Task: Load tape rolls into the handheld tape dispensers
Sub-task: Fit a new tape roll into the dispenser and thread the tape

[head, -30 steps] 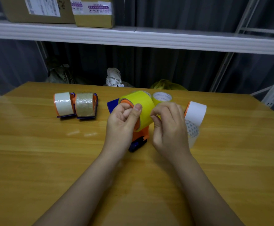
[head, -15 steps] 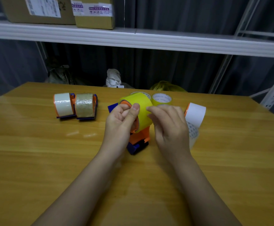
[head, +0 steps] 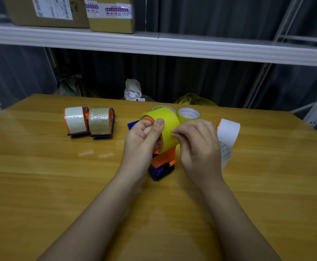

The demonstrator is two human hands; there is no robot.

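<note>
The yellow tape roll [head: 165, 127] sits on the orange dispenser [head: 163, 159], raised above the surface [head: 41, 176]. The left hand [head: 142, 144] grips its hub side; the right hand [head: 197, 146] pinches the tape face. Light, rigid and slick, it is best held by its edges.

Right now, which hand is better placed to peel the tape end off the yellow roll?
Right hand: its fingertips already pinch at the face of the yellow roll. The left hand is busy, its grip steadying the roll on the orange dispenser.
</note>
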